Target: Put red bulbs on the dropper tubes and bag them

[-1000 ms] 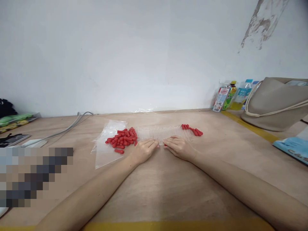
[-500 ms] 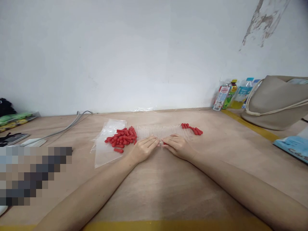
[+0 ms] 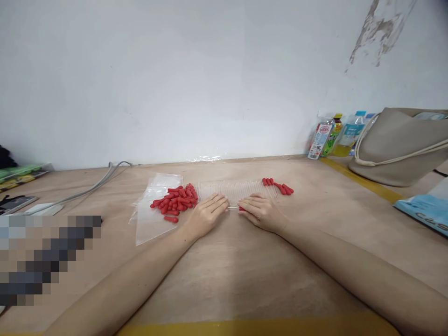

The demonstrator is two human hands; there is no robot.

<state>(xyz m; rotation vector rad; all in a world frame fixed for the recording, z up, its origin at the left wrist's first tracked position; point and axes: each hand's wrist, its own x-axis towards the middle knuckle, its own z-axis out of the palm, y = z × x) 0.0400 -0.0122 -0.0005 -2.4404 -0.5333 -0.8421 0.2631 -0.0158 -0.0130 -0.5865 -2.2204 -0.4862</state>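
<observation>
Red rubbery bulbs lie in a pile [image 3: 177,199] between nine and ten o'clock from the hands, heaped partly over clear plastic bags [image 3: 151,229], with one loose bulb [image 3: 171,219] on the near side. Low over the table [image 3: 234,275], the left hand [image 3: 210,212] and right hand [image 3: 258,212] face each other, a narrow gap between them, bridged by one thin clear tube [image 3: 233,208]. The right fingers are closed round a red bulb [image 3: 241,209] at the tube's right end; the left fingers are closed over its other end, their tips hidden. Whether the tube sits inside that bulb cannot be told.

At twelve o'clock, just beyond the fingers, a row of similar tubes [image 3: 231,189] lies side by side. Three bulbs [image 3: 268,181] sit near the row's far right corner, at two o'clock, and a small cluster [image 3: 283,188] lies just right of them. Further out, toward two o'clock, drinks bottles [image 3: 351,134] stand by the wall [image 3: 189,84], beside a grey-beige bag [image 3: 395,149].
</observation>
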